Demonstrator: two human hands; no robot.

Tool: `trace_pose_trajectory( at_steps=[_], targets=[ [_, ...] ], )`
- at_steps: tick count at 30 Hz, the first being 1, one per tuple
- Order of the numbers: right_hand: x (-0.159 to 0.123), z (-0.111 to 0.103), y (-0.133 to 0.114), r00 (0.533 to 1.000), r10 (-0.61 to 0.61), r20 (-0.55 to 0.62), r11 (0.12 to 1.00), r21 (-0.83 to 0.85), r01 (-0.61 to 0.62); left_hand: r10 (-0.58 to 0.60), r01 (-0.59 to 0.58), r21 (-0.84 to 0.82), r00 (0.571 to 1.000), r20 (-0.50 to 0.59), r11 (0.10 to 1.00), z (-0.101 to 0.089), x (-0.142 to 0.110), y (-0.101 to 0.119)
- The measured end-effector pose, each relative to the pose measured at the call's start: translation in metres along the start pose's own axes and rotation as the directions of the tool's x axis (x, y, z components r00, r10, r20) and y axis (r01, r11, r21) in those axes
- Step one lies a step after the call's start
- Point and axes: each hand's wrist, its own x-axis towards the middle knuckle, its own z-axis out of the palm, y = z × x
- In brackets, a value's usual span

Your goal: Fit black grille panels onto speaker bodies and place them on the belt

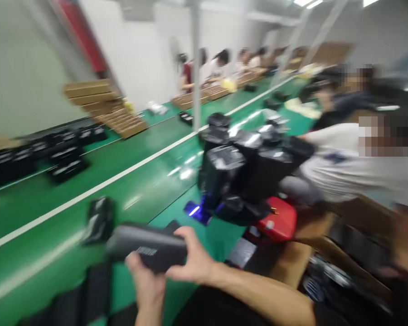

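A dark grey handheld device [146,246] with small lettering on its side is held across my view, low and centre, above a green conveyor belt [98,181]. My left hand [146,285] grips its underside from below. My right hand [190,251] wraps its right end, with the forearm reaching in from the lower right. A black object [100,220], blurred by motion, sits just past the device's left end. Its exact shape cannot be made out.
Black glossy packages [241,167] stand in a cluster on the belt, beside a red case [279,219]. A co-worker in a white shirt [343,167] leans in at the right. Stacked cardboard trays [105,106] and seated workers line the far belt.
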Motion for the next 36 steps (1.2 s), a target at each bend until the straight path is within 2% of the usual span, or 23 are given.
trace_pose_trajectory(
  at_steps=[1,2,3,4,5,6,7,8,11,12,13,14,16,17,19,22,26,31,36],
  targets=[
    [-0.007,-0.014,-0.006,0.999,0.034,-0.032,0.999,-0.006,-0.034,-0.202,0.174,-0.158,0.962,-0.186,0.972,0.007,-0.028,0.003],
    [-0.011,-0.03,-0.007,0.997,0.077,-0.025,0.997,-0.011,-0.078,-0.442,0.275,-0.424,0.818,-0.368,0.863,0.013,-0.053,0.007],
    [-0.012,-0.047,-0.004,0.992,0.127,0.01,0.992,-0.007,-0.127,-0.666,0.219,-0.701,0.586,-0.461,0.678,0.018,-0.075,0.01],
    [-0.011,-0.063,0.002,0.981,0.178,0.071,0.984,0.007,-0.179,-0.823,0.031,-0.876,0.362,-0.439,0.481,0.021,-0.093,0.012],
    [-0.011,-0.078,0.009,0.965,0.228,0.126,0.972,0.024,-0.233,-0.907,-0.189,-0.928,0.219,-0.359,0.322,0.022,-0.108,0.013],
    [-0.013,-0.09,0.017,0.944,0.266,0.195,0.959,0.045,-0.279,-0.939,-0.339,-0.915,0.179,-0.293,0.22,0.022,-0.12,0.015],
    [-0.017,-0.1,0.023,0.92,0.297,0.255,0.945,0.06,-0.322,-0.938,-0.385,-0.907,0.219,-0.27,0.172,0.02,-0.131,0.016],
    [-0.022,-0.107,0.026,0.896,0.32,0.307,0.931,0.074,-0.358,-0.922,-0.375,-0.913,0.273,-0.277,0.163,0.018,-0.14,0.018],
    [-0.035,-0.118,0.026,0.821,0.372,0.432,0.896,0.065,-0.44,-0.857,-0.227,-0.959,0.445,-0.259,0.171,0.015,-0.157,0.025],
    [-0.037,-0.12,0.024,0.797,0.391,0.461,0.887,0.041,-0.459,-0.848,-0.18,-0.97,0.478,-0.23,0.162,0.016,-0.161,0.028],
    [-0.037,-0.12,0.022,0.773,0.41,0.483,0.88,0.011,-0.474,-0.848,-0.147,-0.978,0.489,-0.203,0.149,0.019,-0.163,0.032],
    [-0.036,-0.121,0.019,0.755,0.426,0.499,0.874,-0.012,-0.485,-0.857,-0.131,-0.982,0.481,-0.184,0.138,0.023,-0.165,0.036],
    [-0.036,-0.121,0.016,0.742,0.436,0.509,0.869,-0.025,-0.494,-0.883,-0.13,-0.982,0.434,-0.18,0.137,0.033,-0.168,0.046],
    [-0.038,-0.121,0.015,0.747,0.434,0.504,0.871,-0.023,-0.49,-0.893,-0.132,-0.98,0.407,-0.193,0.152,0.037,-0.17,0.051],
    [-0.043,-0.12,0.013,0.769,0.416,0.485,0.885,-0.023,-0.464,-0.897,-0.117,-0.974,0.382,-0.222,0.192,0.042,-0.173,0.058],
    [-0.051,-0.118,0.014,0.784,0.398,0.477,0.904,-0.055,-0.425,-0.884,-0.07,-0.968,0.396,-0.248,0.24,0.04,-0.176,0.063],
    [-0.047,-0.118,0.015,0.753,0.41,0.514,0.893,-0.059,-0.446,-0.874,-0.019,-0.964,0.417,-0.248,0.264,0.038,-0.176,0.063],
    [-0.037,-0.12,0.019,0.672,0.432,0.601,0.861,-0.054,-0.505,-0.896,-0.026,-0.971,0.379,-0.229,0.237,0.049,-0.178,0.065],
    [-0.04,-0.118,0.014,0.677,0.415,0.608,0.852,0.0,-0.523,-0.901,-0.059,-0.971,0.363,-0.237,0.231,0.056,-0.184,0.074]
  ],
)
